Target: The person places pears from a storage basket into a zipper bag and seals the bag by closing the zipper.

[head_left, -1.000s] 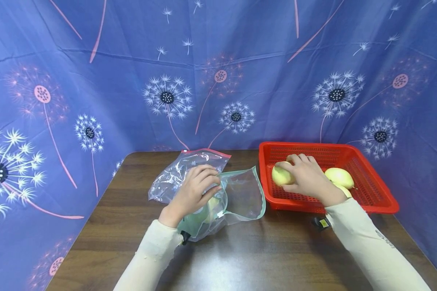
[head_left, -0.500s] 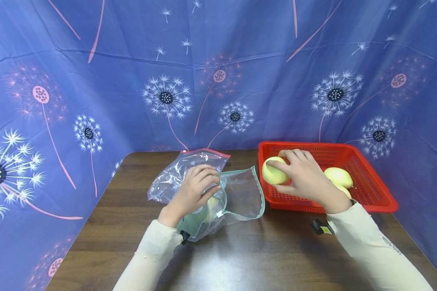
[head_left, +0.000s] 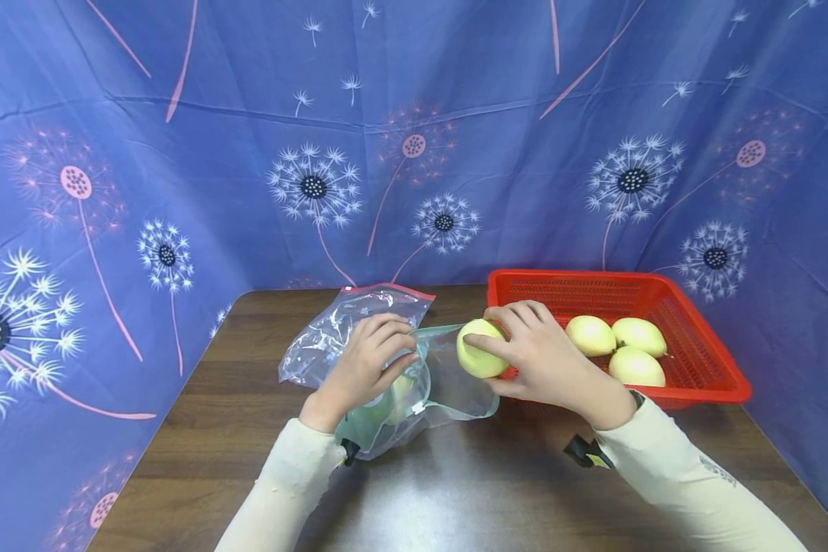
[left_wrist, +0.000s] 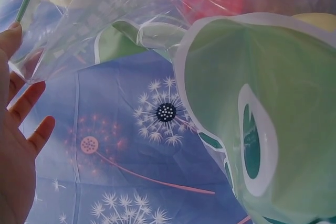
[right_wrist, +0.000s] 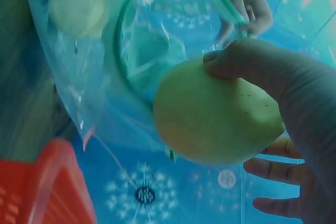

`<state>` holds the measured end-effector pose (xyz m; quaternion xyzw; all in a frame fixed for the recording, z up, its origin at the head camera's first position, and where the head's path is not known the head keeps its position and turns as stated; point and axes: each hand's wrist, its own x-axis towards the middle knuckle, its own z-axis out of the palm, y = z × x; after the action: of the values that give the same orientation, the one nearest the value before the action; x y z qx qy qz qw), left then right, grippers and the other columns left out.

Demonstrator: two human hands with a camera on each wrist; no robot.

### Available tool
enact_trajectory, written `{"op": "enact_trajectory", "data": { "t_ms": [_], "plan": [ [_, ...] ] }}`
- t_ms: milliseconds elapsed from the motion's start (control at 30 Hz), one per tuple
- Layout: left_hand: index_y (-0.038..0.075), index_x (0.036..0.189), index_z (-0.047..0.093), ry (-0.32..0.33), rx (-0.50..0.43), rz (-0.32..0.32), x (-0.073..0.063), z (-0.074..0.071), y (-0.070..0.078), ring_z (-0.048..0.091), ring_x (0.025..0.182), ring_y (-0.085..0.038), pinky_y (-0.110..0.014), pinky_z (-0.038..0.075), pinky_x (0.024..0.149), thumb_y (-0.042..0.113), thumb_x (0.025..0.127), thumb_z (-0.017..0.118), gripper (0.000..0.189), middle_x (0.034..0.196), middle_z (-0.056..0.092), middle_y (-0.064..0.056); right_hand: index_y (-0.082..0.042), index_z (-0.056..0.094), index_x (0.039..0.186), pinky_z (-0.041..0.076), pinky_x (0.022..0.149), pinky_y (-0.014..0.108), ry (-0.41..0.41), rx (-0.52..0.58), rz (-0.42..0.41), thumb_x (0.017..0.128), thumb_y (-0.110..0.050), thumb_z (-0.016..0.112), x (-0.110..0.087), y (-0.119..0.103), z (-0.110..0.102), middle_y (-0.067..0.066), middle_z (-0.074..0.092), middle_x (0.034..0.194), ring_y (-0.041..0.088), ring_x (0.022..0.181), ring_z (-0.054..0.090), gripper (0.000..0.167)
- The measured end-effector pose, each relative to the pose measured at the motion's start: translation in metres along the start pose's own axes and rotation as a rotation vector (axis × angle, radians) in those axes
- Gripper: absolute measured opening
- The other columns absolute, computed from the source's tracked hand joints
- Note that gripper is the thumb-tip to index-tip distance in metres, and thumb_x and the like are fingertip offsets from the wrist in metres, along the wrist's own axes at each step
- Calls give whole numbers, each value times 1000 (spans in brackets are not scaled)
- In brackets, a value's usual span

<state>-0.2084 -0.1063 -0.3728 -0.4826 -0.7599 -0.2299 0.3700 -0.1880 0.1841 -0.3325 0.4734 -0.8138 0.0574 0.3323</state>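
My left hand [head_left: 367, 359] pinches the green-edged rim of a clear zip bag [head_left: 448, 414] whose mouth stands open toward the right. A pear [right_wrist: 79, 4] shows through the bag's plastic in the right wrist view. My right hand [head_left: 552, 364] grips a yellow-green pear [head_left: 476, 360], thumb over its near side and fingers on the far side. That pear overlaps the right part of the bag's mouth in the head view, left of the basket. In the left wrist view the bag's green printed side [left_wrist: 215, 61] fills much of the right half.
A red plastic basket [head_left: 714, 392] at the right holds three pears [head_left: 636, 366]. Behind the left hand lies a second clear bag [head_left: 324, 341] with a red zip edge. A patterned blue cloth [head_left: 414, 69] hangs behind the wooden table [head_left: 414, 506].
My right hand has lifted the pear out of the red basket and carried it left to the bag's mouth. The left hand has stayed in place at the rim.
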Motion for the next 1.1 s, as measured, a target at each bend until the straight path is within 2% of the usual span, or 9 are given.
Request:
{"op": "enact_trajectory", "data": {
  "t_ms": [400, 667, 900, 1100],
  "plan": [
    [10, 97, 63, 3, -13, -4, 1, 0, 2, 57, 112, -29, -46, 44, 94, 29, 104, 52, 23, 103, 66, -6, -23, 66, 114, 48, 78, 47, -40, 42, -83, 59, -40, 89, 7, -22, 23, 14, 60, 109, 31, 95, 56, 62],
    [10, 96, 63, -3, -11, -7, 1, -1, 2, 57, 112, -28, -46, 44, 94, 30, 104, 51, 25, 104, 66, -6, -22, 65, 114, 49, 76, 39, -122, 172, -77, 63, -34, 90, 6, -24, 42, 10, 58, 108, 25, 94, 52, 58],
    [10, 96, 63, 8, -12, -7, 1, -4, 3, 58, 112, -30, -47, 44, 93, 27, 101, 57, 19, 105, 68, -7, -25, 67, 114, 45, 84, 46, -219, 85, -87, 63, -40, 89, 0, -24, 54, 8, 60, 111, 28, 99, 52, 58],
    [9, 95, 62, 14, -1, -9, 0, -5, 4, 58, 111, -30, -47, 45, 92, 29, 104, 52, 24, 104, 68, -7, -26, 66, 110, 41, 88, 52, -212, 41, -95, 62, -41, 87, -4, -25, 61, 6, 59, 105, 29, 98, 51, 55]
  ]
}}
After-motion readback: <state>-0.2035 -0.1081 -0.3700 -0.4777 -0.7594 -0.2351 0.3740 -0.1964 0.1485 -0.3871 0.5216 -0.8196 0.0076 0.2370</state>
